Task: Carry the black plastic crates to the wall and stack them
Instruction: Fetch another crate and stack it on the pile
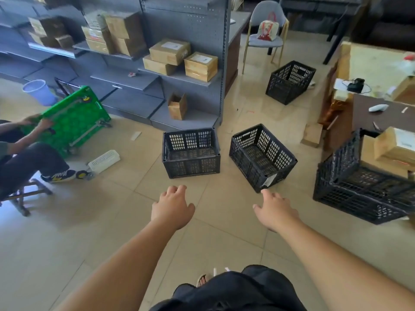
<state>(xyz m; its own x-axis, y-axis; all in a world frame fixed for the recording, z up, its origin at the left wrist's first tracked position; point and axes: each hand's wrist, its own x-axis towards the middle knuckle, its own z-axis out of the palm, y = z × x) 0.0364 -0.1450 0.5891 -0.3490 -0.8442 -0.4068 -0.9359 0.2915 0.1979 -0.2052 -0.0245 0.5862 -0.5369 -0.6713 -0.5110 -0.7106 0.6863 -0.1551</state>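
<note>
Both hands reach forward with nothing in them, fingers loose: left hand [171, 206], right hand [275, 208]. Just beyond them two black crates [191, 152] [261, 156] sit on the floor [89, 232].

Nothing legible: labels [198, 58] on cardboard boxes [199, 71] (also a sticker [268, 181] on 1 black crate [280, 158]) are blurred.

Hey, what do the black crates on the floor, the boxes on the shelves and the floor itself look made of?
Crates: likely moulded plastic, matte black; walls are a grid of slots. Boxes: brown cardboard, dull, with tape and paper labels. Floor: probably glazed tile; beige squares with grout lines and shiny reflections.
</note>
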